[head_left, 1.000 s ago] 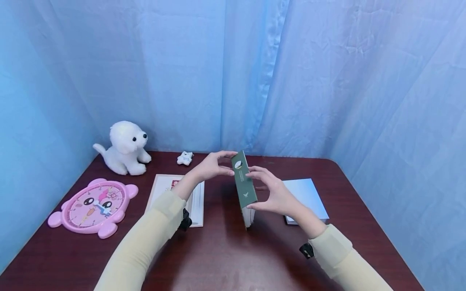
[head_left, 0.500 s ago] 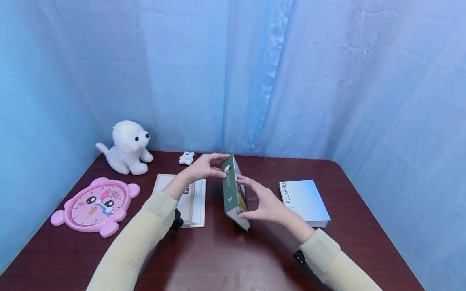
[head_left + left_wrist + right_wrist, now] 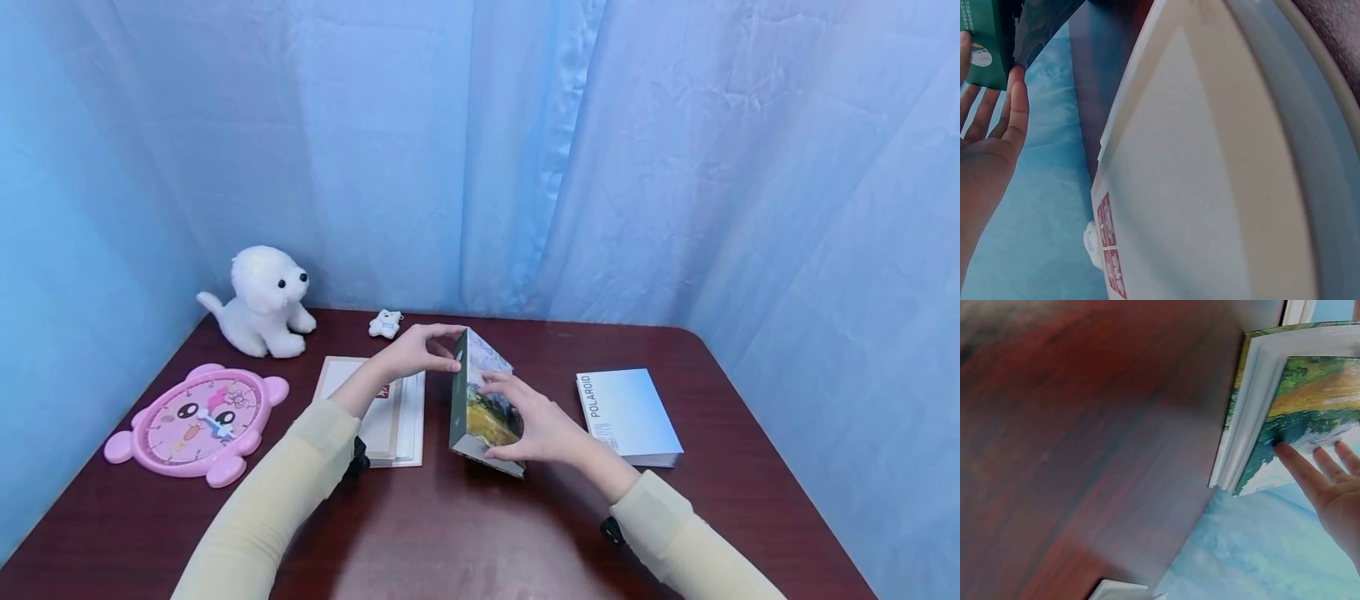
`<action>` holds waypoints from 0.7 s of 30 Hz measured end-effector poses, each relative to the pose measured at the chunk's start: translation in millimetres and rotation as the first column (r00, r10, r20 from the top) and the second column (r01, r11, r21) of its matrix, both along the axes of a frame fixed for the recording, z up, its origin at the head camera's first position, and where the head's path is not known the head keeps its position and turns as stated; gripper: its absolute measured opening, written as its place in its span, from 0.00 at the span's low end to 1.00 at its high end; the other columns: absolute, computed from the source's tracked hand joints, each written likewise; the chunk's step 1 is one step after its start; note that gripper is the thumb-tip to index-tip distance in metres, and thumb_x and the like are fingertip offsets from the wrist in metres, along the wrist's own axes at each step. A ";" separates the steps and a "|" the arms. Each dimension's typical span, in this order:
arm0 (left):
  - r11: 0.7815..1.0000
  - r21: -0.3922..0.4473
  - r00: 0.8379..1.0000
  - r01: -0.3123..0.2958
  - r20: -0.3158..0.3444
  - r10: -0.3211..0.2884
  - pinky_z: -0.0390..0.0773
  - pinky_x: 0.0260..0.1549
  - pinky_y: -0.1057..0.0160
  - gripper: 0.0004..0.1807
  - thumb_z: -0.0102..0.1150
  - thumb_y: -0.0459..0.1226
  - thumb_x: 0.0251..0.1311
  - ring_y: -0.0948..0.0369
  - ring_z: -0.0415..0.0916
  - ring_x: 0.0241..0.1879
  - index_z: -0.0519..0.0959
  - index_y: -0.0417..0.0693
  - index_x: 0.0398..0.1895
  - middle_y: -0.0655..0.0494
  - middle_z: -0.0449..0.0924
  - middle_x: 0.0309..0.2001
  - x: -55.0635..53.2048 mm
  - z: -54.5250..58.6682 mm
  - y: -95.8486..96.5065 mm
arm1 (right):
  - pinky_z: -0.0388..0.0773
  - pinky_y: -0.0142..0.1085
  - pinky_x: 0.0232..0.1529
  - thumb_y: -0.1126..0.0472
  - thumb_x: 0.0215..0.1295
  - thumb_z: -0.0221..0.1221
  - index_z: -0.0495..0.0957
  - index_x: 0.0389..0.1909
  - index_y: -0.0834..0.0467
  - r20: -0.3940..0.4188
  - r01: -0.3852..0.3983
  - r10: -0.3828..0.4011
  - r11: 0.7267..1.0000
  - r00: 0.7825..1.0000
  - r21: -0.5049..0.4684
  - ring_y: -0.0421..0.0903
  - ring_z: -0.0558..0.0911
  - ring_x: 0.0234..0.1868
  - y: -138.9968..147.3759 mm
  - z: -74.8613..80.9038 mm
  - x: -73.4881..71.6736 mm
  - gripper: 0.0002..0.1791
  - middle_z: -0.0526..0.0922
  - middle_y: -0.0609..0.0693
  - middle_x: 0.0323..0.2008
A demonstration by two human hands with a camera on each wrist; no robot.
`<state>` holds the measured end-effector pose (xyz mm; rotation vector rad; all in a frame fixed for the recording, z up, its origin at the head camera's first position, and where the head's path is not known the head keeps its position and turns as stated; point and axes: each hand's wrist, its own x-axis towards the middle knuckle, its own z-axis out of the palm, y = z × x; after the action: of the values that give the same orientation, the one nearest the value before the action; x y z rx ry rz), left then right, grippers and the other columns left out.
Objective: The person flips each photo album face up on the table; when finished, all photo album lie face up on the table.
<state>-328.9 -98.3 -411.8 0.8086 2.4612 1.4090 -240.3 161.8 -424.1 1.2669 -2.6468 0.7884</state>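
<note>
A thick book with a green spine and a painted landscape cover stands tilted on the table, spine up. At the far end of the spine, my left hand pinches the book between thumb and fingers. In the left wrist view, the same hand is at the green spine. My right hand touches the painted cover with spread fingers, its thumb by the near edge. The right wrist view shows fairly straight fingers against the cover; the thumb is out of sight there.
Flat beige-and-white books lie left of the hands. A white POLAROID book lies to the right. Further left are a pink clock and a white plush dog. A small white star-shaped item sits at the back.
The book has turned and tilted so that its painted cover faces up more and the spine has swung left. Both hands have moved slightly left with it. The POLAROID book is less covered now.
</note>
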 end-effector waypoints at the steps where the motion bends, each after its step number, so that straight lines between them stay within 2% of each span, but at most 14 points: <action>1: 1.000 0.010 1.000 0.001 0.014 -0.001 0.80 0.44 0.54 0.35 0.66 0.39 0.55 0.55 0.79 0.47 0.67 0.51 0.67 0.48 0.68 0.63 0.0 -0.4 0.0 | 0.73 0.46 0.56 0.41 0.45 0.71 0.65 0.63 0.48 0.010 0.009 -0.009 1.000 1.000 0.012 0.46 0.64 0.67 0.9 -0.7 0.0 0.43 0.61 0.47 0.69; 6: 0.999 0.038 0.998 -0.004 0.067 0.001 0.78 0.45 0.45 0.33 0.65 0.41 0.57 0.53 0.79 0.42 0.66 0.49 0.67 0.45 0.68 0.61 0.3 -2.1 0.1 | 0.73 0.47 0.57 0.39 0.46 0.69 0.65 0.63 0.47 0.053 0.036 -0.040 0.996 0.998 0.081 0.48 0.63 0.68 7.2 -6.9 -1.5 0.43 0.60 0.49 0.69; 13: 0.999 -0.020 0.993 0.024 0.115 -0.022 0.79 0.44 0.50 0.35 0.64 0.43 0.57 0.52 0.80 0.47 0.64 0.49 0.68 0.43 0.63 0.65 1.2 -9.3 0.1 | 0.70 0.52 0.58 0.32 0.46 0.65 0.65 0.64 0.40 0.099 0.044 -0.061 0.986 0.993 0.158 0.47 0.61 0.70 17.1 -16.1 -6.1 0.42 0.58 0.43 0.71; 21: 0.992 -0.093 0.994 0.081 0.079 -0.074 0.78 0.48 0.57 0.33 0.66 0.39 0.56 0.51 0.77 0.52 0.67 0.45 0.65 0.44 0.66 0.64 2.7 -20.7 3.3 | 0.63 0.52 0.64 0.33 0.46 0.66 0.68 0.63 0.44 0.114 -0.003 -0.024 0.973 0.993 0.230 0.50 0.57 0.71 19.6 -23.7 -9.8 0.42 0.59 0.46 0.71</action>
<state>-326.2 -95.0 -432.5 0.8061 2.3932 1.2604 -250.1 181.4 -447.8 1.2930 -2.9062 0.5838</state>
